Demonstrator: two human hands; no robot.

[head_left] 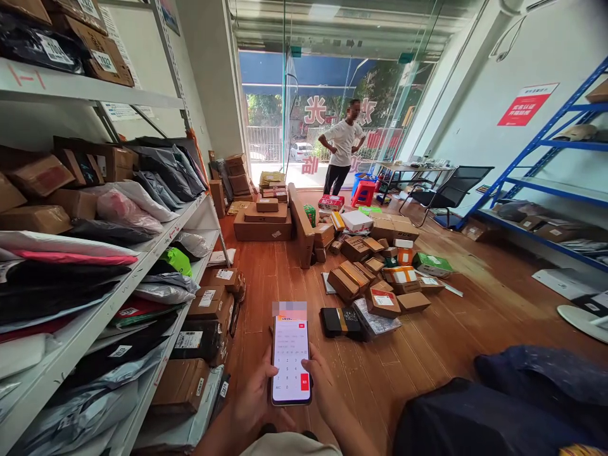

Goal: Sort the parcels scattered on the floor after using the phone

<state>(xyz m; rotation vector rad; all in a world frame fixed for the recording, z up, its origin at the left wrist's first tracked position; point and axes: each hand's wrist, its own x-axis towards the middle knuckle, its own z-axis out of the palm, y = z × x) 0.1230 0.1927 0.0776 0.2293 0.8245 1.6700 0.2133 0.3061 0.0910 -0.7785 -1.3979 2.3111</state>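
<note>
A smartphone (290, 360) with a lit keypad screen is upright in front of me, low in the view. My left hand (253, 396) wraps its left edge and back. My right hand (324, 383) grips the right edge, thumb lying on the screen near a red button. Both hands are closed round the phone. Beyond it on the wooden floor (266, 278) lies a black flat box (342, 322) at the near end of a heap of cardboard parcels (375, 266).
Metal shelving (142, 266) packed with bagged and boxed parcels runs along my left. Larger cartons (262, 221) stack near the glass door, where a person in a white shirt (342, 155) stands. Blue racking (546, 183) and a black chair (456, 187) are at right; dark bags (498, 405) lie at bottom right.
</note>
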